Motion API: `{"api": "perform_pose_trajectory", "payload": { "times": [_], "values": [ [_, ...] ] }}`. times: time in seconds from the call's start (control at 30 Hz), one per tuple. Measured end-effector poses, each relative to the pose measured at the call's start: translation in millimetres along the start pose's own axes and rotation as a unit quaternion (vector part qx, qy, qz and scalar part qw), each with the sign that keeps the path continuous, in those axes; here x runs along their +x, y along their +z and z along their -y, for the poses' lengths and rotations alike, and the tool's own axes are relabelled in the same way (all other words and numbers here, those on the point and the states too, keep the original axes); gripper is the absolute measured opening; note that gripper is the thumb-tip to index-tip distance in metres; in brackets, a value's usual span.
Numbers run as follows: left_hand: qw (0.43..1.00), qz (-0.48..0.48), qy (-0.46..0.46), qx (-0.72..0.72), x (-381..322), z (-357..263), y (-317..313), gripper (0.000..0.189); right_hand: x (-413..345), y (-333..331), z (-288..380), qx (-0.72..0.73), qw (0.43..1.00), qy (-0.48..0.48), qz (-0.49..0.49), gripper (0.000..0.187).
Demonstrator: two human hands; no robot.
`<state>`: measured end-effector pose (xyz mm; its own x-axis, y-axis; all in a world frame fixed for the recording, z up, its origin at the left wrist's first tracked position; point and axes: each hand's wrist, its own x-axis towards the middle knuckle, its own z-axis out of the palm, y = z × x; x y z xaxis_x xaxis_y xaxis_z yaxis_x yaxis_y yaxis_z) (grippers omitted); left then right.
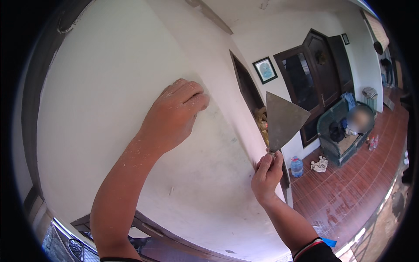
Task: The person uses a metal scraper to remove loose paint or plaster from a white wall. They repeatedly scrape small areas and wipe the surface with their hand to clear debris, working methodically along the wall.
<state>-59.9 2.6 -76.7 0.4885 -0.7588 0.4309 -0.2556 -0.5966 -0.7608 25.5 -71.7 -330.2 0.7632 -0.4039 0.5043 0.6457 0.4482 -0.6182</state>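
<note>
My left hand (pixel 178 109) is against or very near the white plastered wall (pixel 114 82), its fingers curled and dusted with pale powder. Whether anything lies under those fingers is hidden from this side. In my right hand (pixel 269 173) is a putty knife (pixel 284 119), held by its handle with the broad, wedge-shaped metal blade pointing up. Grey smudges and small marks show on the wall between my two arms.
Right of the wall lies a red-brown tiled floor (pixel 337 193). A large blue water bottle (pixel 297 167) and a white cloth (pixel 319 164) sit there, before a green wicker seat (pixel 340 154) loaded with belongings. Dark wooden doors (pixel 324 72) and a framed picture (pixel 264 70) are behind. A distant person (pixel 388 70) bends over.
</note>
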Motion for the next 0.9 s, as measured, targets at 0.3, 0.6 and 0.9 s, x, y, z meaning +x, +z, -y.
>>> {"api": "perform_pose_trajectory", "payload": {
  "times": [0.3, 0.6, 0.9],
  "values": [
    [0.984, 0.048, 0.099, 0.143, 4.4, 5.6, 2.2, 0.016, -1.1, -0.2, -3.2, -0.047, 0.999, -0.015, -0.012, 0.027],
    [0.977, 0.047, 0.140, 0.153, 7.8, 16.7, 4.7, 0.019, 0.5, 0.6, -1.5, -0.076, 0.996, -0.037, -0.022, 0.024],
    [0.998, -0.024, 0.041, -0.051, -5.9, 18.3, -0.4, 0.020, 0.3, 3.6, -2.0, -0.095, 0.993, -0.057, -0.045, 0.024]
  ]
}}
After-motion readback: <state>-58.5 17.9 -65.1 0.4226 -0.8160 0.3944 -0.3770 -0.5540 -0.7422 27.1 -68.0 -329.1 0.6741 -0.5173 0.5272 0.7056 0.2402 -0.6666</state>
